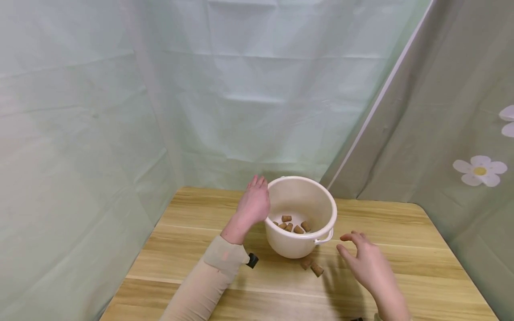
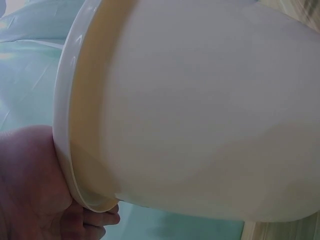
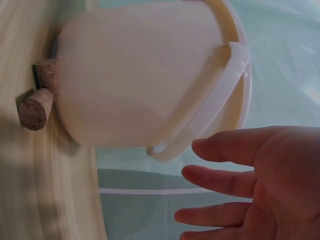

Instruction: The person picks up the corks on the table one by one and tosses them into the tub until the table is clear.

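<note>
A white plastic bucket (image 1: 283, 244) stands upright on the table, with several corks (image 1: 298, 229) on its bottom. Against the bucket's left rim rests my left hand (image 1: 254, 201), its fingers stretched forward; the left wrist view has this hand (image 2: 35, 185) right at the rim. My right hand (image 1: 369, 263) is held to the right of the bucket, holding nothing, with fingers spread and lightly bent. Its fingertips are close to the white bucket handle (image 3: 215, 105), which hangs at the side. Two corks, a nearer cork (image 1: 317, 269) and a second cork (image 3: 47, 75), lie at the bucket's foot.
The wood-grain table (image 1: 401, 223) has rounded back corners. Behind it hangs a pale green curtain (image 1: 257, 111), close to the bucket. A grey-green curtain with white flowers (image 1: 479, 171) runs along the right side.
</note>
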{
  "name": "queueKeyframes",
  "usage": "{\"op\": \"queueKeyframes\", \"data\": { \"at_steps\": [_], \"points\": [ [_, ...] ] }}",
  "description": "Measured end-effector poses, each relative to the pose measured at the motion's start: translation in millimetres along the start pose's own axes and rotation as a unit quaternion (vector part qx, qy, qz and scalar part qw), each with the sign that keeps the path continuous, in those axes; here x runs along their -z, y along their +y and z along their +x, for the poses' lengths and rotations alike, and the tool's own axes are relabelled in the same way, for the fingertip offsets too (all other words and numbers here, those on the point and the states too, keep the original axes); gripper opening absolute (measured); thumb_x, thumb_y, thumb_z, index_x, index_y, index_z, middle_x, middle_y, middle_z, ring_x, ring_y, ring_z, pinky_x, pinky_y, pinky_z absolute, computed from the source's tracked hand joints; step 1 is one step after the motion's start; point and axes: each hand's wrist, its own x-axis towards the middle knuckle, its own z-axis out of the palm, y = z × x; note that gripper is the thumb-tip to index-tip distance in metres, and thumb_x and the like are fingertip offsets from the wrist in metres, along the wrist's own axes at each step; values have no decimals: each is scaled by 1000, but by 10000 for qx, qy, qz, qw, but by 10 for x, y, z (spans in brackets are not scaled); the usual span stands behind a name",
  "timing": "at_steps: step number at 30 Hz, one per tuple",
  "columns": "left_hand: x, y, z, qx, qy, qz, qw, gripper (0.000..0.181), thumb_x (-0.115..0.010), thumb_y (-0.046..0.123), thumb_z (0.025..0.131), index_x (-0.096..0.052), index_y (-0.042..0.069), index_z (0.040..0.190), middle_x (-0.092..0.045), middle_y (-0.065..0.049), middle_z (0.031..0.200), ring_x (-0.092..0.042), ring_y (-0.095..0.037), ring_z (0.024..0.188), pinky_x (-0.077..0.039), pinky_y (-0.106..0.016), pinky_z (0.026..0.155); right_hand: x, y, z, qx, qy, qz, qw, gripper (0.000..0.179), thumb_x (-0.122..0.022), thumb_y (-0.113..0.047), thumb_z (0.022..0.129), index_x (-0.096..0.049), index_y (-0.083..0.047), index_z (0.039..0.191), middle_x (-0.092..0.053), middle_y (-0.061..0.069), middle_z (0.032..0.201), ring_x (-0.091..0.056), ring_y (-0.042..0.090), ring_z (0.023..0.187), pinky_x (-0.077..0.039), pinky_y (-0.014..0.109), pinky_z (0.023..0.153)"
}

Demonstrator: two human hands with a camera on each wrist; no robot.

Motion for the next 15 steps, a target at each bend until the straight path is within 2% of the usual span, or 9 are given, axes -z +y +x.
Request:
{"op": "queueKeyframes", "data": {
  "at_steps": [7, 15],
  "points": [
    [2, -4, 1, -9, -50, 27, 10000, 47, -36, 12, 116, -43, -13, 156, -37, -28, 166, -24, -43, 160, -18, -50, 131, -83, -15, 23, -126, -448, 22, 9989, 38, -69, -37, 105, -72, -10, 132, -54, 35, 149, -43, 58, 144, -42, 81, 106],
    [-15, -19, 20, -10, -36, 70, 10000, 47, -37, 12, 116, -43, -13, 156, -37, -27, 166, -24, -43, 160, -18, -50, 131, -186, -34, 26, -25, -739, -65, 9972, 36, -71, -38, 103, -73, -12, 127, -61, 32, 144, -47, 58, 141, -47, 80, 101]
  ]
}}
